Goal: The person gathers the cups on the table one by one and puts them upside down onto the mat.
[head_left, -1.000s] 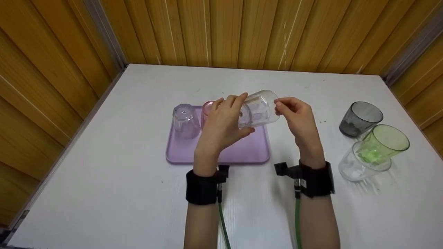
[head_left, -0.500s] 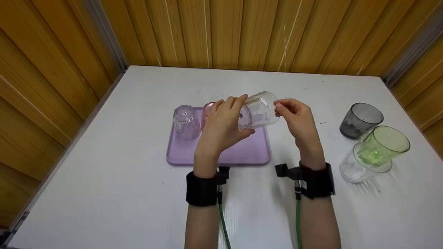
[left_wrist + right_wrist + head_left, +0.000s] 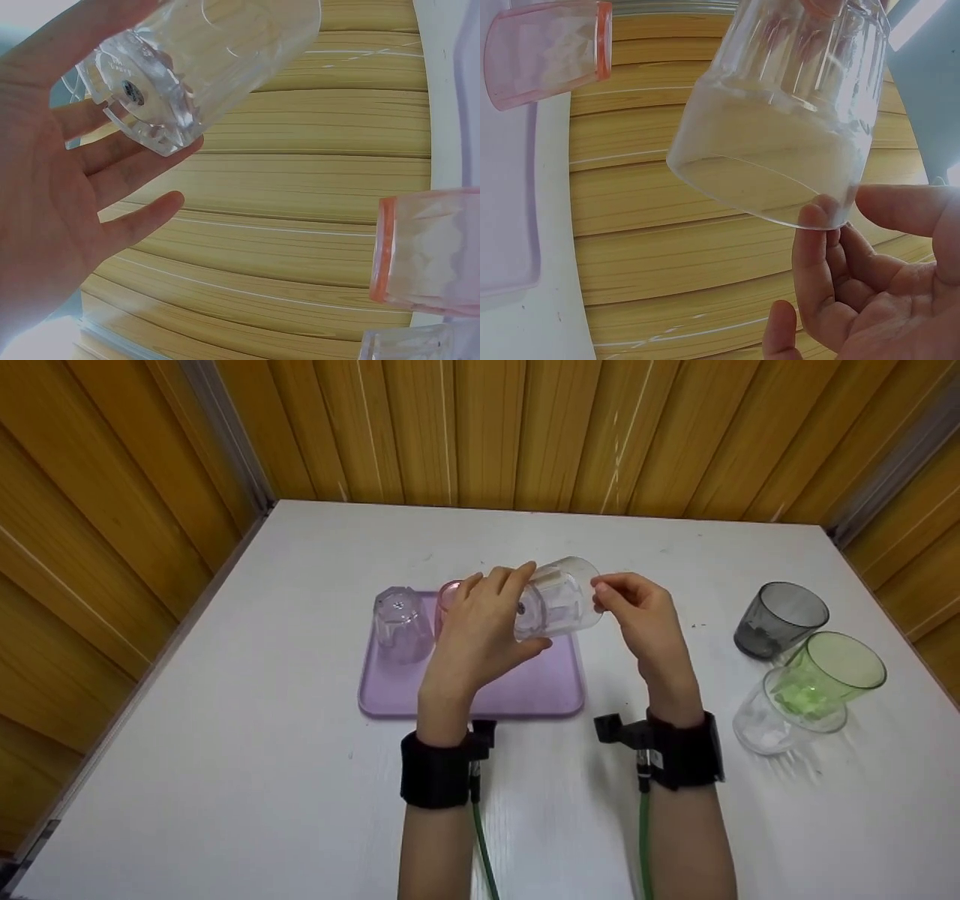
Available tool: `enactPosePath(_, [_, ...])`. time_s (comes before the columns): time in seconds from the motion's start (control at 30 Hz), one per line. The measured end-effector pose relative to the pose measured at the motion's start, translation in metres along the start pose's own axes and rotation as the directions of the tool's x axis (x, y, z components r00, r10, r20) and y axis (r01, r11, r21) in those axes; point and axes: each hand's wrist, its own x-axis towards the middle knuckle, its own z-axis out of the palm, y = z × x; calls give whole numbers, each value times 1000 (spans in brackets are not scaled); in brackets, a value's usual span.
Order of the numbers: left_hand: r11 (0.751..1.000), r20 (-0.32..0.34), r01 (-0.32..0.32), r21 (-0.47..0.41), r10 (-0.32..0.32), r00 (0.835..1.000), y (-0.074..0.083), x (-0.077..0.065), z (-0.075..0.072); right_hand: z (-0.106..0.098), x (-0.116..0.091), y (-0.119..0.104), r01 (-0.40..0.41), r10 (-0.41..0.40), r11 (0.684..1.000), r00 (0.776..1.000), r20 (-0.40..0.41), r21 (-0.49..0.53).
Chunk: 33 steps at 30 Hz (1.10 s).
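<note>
My left hand (image 3: pixel 480 634) grips a clear drinking glass (image 3: pixel 564 598) round its base, with the thumb below and the fingers over the top. Tilted on its side above the purple tray (image 3: pixel 529 690), the glass points its mouth to the right. At that rim my right hand (image 3: pixel 645 611) pinches the edge between thumb and fingers, plain to see in the right wrist view. Behind the left hand a pink glass (image 3: pixel 448 596) is partly hidden; the right wrist view shows more of this pink glass (image 3: pixel 547 52). Left of it, a clear glass (image 3: pixel 403 626) stands upside down on the tray.
At the table's right stand a grey glass (image 3: pixel 780 619), a green glass (image 3: pixel 840 667) and a clear glass (image 3: pixel 776 720), all mouth up; the green one overlaps the clear one. Wood-patterned panels (image 3: pixel 480 435) rise behind the white table (image 3: pixel 247 780). A green cable (image 3: pixel 486 847) trails from each wrist camera.
</note>
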Motion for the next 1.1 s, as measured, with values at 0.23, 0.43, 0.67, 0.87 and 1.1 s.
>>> enactPosePath(0.23, [1000,-12,-12,10,12,1000,-1,-1,-1,1,2,1,11,-11,1000,1000,2,16])
enactPosePath(0.43, [1000,-22,-2,18,2,1000,-3,0,1,2,4,4,28,-28,999,1000,7,19])
enactPosePath(0.67, [1000,10,7,5,-8,1000,-2,-13,12,4,-5,15,-36,36,999,999,16,-7])
enactPosePath(0.87, [1000,-23,5,12,-5,1000,-1,-14,13,4,-5,18,-27,27,1000,999,21,-3])
enactPosePath(1.1, [1000,-32,-7,6,7,999,0,-11,9,3,-2,17,-21,22,1000,999,29,-20])
